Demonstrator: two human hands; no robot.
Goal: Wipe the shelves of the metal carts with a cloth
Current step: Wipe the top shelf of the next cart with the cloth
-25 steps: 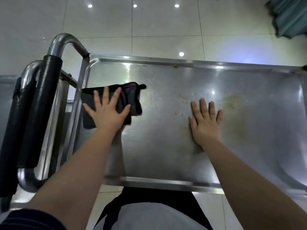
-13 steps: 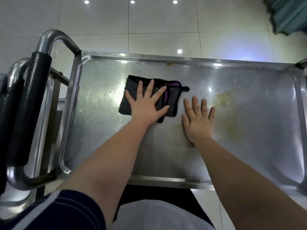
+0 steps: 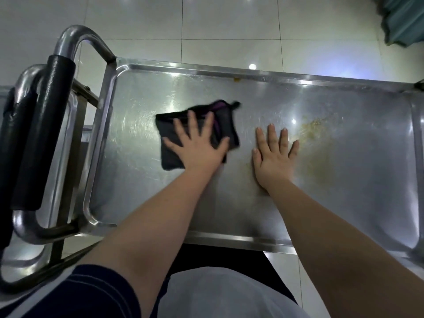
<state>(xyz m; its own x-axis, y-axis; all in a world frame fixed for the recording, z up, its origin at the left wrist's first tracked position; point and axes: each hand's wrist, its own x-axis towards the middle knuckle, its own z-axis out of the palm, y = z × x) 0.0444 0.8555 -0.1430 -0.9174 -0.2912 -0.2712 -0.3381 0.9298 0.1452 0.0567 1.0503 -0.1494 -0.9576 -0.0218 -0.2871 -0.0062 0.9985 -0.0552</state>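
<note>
Sleeve: a dark sleeve (image 3: 91,292) with a pale stripe covers the left upper arm at the bottom left corner.
Clothing: a light garment (image 3: 218,294) over dark fabric fills the bottom middle, just below the shelf's near edge.
Forearms: both are bare and reach forward over the near rim, the left one from the lower left, the right one from the lower right.
Shelf: the top shelf (image 3: 229,238) of the metal cart is a shallow steel tray with a raised rim, its surface scratched and shiny.
Left hand: the left hand (image 3: 197,148) lies palm down with fingers spread and straight, pressing on the cloth — nothing is curled round it.
Cloth: the black cloth (image 3: 171,136), folded and with a purple strip near its far edge, lies flat on the shelf left of centre, under the left hand.
Right hand: the right hand (image 3: 274,157) rests flat on bare metal just beside the cloth, fingers straight, holding nothing.
Stain: a yellowish smear (image 3: 314,127) marks the shelf just right of the right hand's fingertips.
Handle: a steel tube handle with a black grip (image 3: 43,134) stands at the cart's left end; a second like it shows at the left edge.
Floor: glossy pale tiles (image 3: 229,24) beyond the far rim mirror round lights.
Fabric: teal cloth (image 3: 403,19) hangs in the top right corner.
</note>
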